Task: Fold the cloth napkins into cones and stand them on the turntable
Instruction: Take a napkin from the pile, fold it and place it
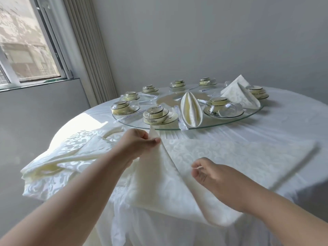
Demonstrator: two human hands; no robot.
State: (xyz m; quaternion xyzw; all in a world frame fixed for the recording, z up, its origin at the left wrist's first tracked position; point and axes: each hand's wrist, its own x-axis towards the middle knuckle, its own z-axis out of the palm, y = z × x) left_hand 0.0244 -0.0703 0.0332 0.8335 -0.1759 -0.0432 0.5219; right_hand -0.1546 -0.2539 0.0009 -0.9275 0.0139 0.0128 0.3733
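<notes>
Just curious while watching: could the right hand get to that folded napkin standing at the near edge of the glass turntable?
Probably yes: the right hand holds nothing, and only flat cloth lies between it and the standing napkin on the turntable.

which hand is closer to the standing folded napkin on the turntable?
Left. The left hand is just below-left of the folded napkin; the right hand sits lower, nearer the camera.

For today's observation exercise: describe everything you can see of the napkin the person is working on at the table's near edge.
The napkin is cream-white cloth with a faint woven scroll pattern, soft and creased. It lies partly folded on the tablecloth, its near edge drooping over the table's rim. The left hand pinches one corner and lifts it into a point just before the glass turntable. The right hand hovers over a diagonal fold with curled fingers; whether it touches is unclear.
</notes>
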